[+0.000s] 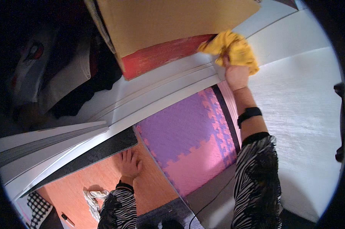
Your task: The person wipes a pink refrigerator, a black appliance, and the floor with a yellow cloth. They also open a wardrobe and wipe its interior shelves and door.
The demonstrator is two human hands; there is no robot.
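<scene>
My right hand (237, 76) is closed on a crumpled yellow cloth (237, 51), which lies over the right end of a cardboard piece (172, 23) with a red lower band, by the white sliding-door track. Some of the fingers are hidden in the cloth. My left hand (130, 163) rests with its fingers spread on an orange mat (155, 183), holding nothing. Near the left forearm a white cloth (93, 200) lies bunched on the same mat.
Purple and pink foam puzzle mats (181, 128) cover part of the floor. A white panel (298, 114) stands at the right. Dark clothing hangs at the left, above the white door frame (55, 143). A small black-capped tube (67, 219), a checked cloth (38, 206) and a thin cable (209, 203) lie low.
</scene>
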